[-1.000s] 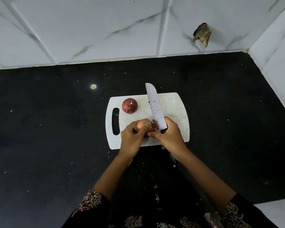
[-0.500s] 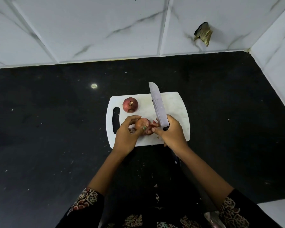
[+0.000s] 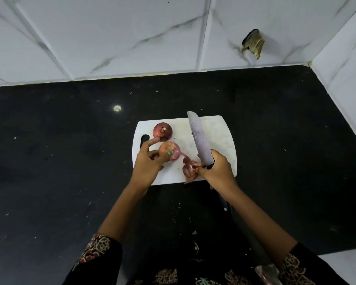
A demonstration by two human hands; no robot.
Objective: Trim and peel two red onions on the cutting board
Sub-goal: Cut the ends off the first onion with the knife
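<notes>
Pinching a half-peeled red onion (image 3: 170, 150) over the white plastic cutting board (image 3: 220, 132), left hand (image 3: 149, 163); right hand (image 3: 217, 169) fingers curled round a grey-bladed knife (image 3: 199, 138), pinching papery peel (image 3: 190, 167)

Board (image 3: 218, 128) on counter (image 3: 70, 161). Whole onion (image 3: 162, 131) at board's far left; held onion (image 3: 170, 150) just nearer. Peel (image 3: 189, 168) right of it, knife (image 3: 199, 138) further right.

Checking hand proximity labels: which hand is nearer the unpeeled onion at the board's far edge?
Left. The left hand has a fingertip beside the unpeeled onion; the right hand, gripping the knife, sits farther off to its right.
</notes>
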